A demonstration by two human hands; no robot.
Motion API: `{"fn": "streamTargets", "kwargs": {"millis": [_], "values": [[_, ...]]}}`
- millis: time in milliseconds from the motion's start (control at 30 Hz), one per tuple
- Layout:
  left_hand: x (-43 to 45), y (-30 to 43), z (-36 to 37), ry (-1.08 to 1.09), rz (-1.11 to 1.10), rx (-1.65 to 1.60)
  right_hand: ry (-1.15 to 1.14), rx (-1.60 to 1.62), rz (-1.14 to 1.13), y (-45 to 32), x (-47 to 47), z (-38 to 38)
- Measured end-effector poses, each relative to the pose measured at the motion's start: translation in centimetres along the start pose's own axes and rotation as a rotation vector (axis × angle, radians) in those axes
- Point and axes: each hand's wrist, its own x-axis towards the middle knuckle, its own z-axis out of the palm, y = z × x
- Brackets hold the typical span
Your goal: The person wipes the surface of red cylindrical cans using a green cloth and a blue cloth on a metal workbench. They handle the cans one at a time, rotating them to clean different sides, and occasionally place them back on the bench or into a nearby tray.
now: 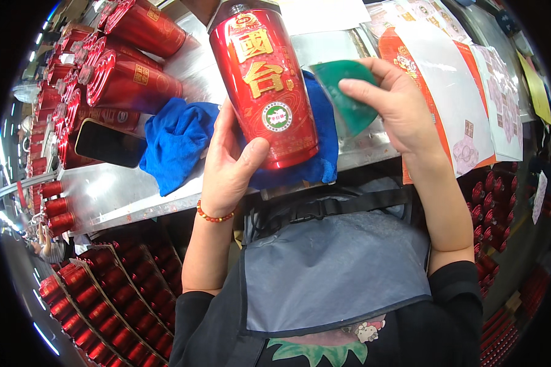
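Note:
A glossy red bottle with large gold characters and a round green-and-white emblem lies tilted over a blue cloth at the metal table's front edge. My left hand grips its lower left side, the thumb on the front near the base; a red bead bracelet circles that wrist. To the right of the bottle, my right hand pinches a thin green scraper-like sheet between thumb and fingers, apart from the bottle. The bottle's neck end partly shows at the top.
At the left of the metal table lie several red bottles, a crumpled blue cloth and a smartphone. Printed sticker sheets cover the right side. Racks of red bottles stand below left. A person is at the far left.

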Motion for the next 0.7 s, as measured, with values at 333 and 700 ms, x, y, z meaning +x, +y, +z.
{"fn": "streamTargets", "kwargs": {"millis": [333,700], "values": [[0.1,-0.6,-1.2,-0.071,0.024,0.037,-0.176,0.062,0.206,-0.2,-0.9,0.6],[-0.1,-0.7,-1.6,-0.077,-0.027,0.110,-0.208,-0.191,0.189,1.4,0.6,1.6]]}}
